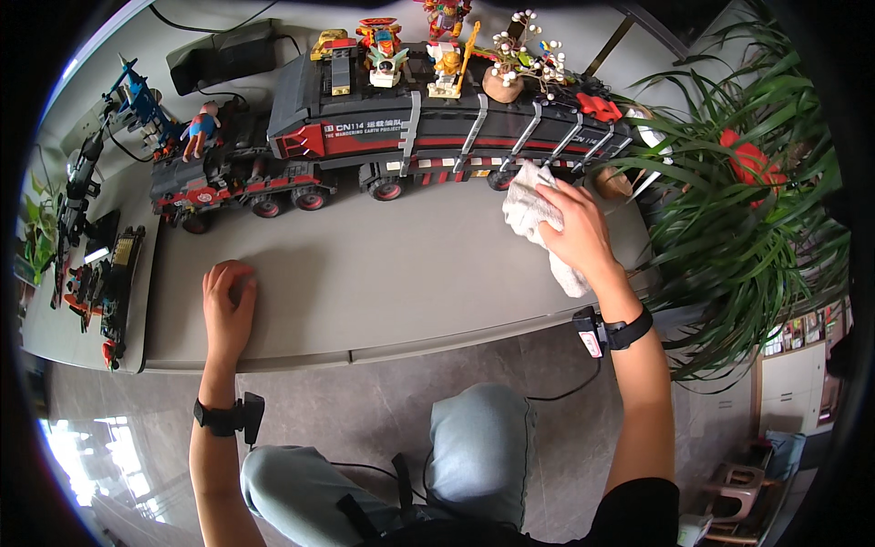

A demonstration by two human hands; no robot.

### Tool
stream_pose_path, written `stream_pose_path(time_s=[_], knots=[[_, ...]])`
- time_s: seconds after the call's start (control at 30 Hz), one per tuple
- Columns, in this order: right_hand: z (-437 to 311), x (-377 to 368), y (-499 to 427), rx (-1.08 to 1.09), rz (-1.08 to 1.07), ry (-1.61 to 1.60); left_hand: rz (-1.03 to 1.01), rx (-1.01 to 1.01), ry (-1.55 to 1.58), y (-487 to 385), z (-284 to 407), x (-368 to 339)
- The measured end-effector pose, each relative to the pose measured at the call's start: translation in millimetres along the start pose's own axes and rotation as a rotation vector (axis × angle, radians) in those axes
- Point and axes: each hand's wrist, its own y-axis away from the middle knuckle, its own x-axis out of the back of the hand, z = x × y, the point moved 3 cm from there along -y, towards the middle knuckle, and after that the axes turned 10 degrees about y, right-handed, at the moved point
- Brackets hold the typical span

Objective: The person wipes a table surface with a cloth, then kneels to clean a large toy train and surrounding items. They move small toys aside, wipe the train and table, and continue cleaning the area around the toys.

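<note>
My right hand (577, 229) presses a crumpled white cloth (530, 205) against the grey cabinet top (383, 273). The cloth's upper end comes close to the rear wheels of a long toy truck (437, 130) built of dark grey and red bricks; whether it touches them I cannot tell. One end of the cloth hangs below my palm, towards the cabinet's front edge. My left hand (229, 304) rests near that edge on the left, fingers curled and thumb apart, holding nothing.
On the truck stand several brick figures (383, 65) and a potted sprig with white berries (502, 82). A small doll (202, 130) sits on its cab. Brick models (119, 273) line the left side. Long-leaved foliage (724, 225) overhangs the right end. A black power box (222, 58) lies behind.
</note>
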Motion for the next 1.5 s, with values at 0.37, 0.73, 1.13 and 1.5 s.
stream_pose_path(time_s=[0.37,0.73,1.13,1.5], knots=[[-40,-10,-22,0.144,-0.027,0.157,0.007,-0.022,-0.009,0,2,0],[-16,-4,-16,-0.088,-0.141,0.214,-0.005,-0.005,0.031,0,1,-1],[-22,-12,-18,-0.103,-0.142,0.461,-0.01,-0.005,0.014,0,-5,-1],[-37,-13,-17,0.062,-0.09,0.332,0.014,0.017,0.058,0,-1,0]])
